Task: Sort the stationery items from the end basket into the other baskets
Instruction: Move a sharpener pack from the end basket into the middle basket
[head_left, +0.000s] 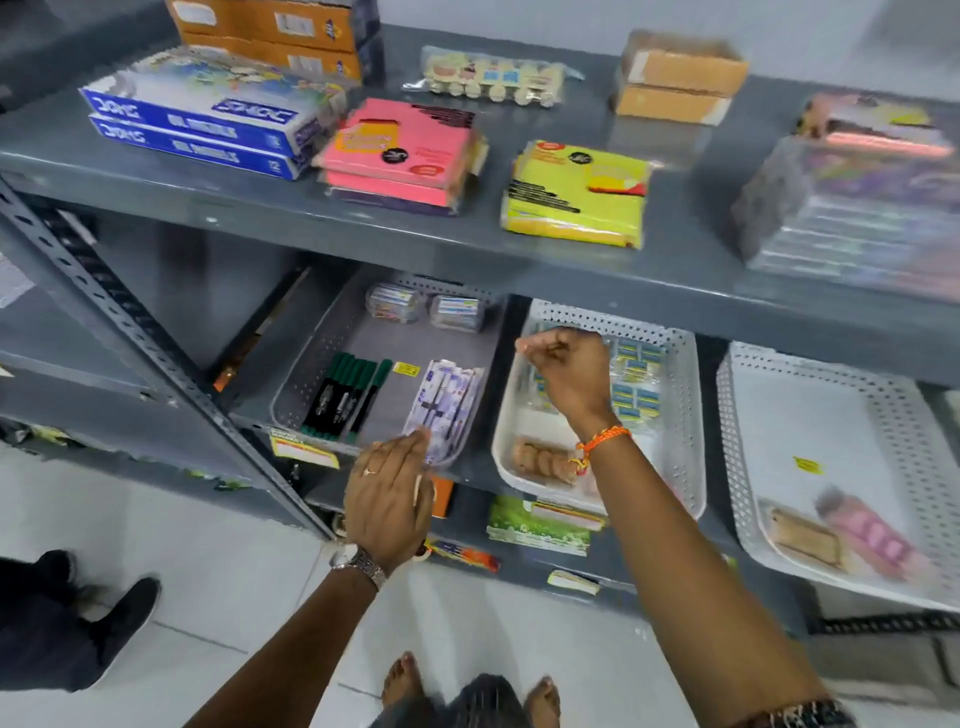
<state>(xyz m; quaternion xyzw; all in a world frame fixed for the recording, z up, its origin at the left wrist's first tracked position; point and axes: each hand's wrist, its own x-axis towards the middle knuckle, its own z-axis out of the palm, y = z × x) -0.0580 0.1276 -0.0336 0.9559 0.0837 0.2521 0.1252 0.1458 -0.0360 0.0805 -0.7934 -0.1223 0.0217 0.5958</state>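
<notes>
Stationery spread over three baskets on the grey shelf (467, 467): green markers (345, 395) and a pen packet (441, 405) in the grey basket (306, 374), small blue-labelled packs in the middle white basket (685, 395), two blurred items in the right white basket (748, 441). Left hand (387, 499) flat, fingers together, touching the pen packet's near end. Right hand (569, 376) curled over the middle basket, fingers bunched, possibly pinching something too small to tell.

Three baskets (696, 364) line the middle shelf (519, 275). The grey basket (322, 353) at its left end holds two clear boxes (395, 302) and one pen pack (441, 400).
</notes>
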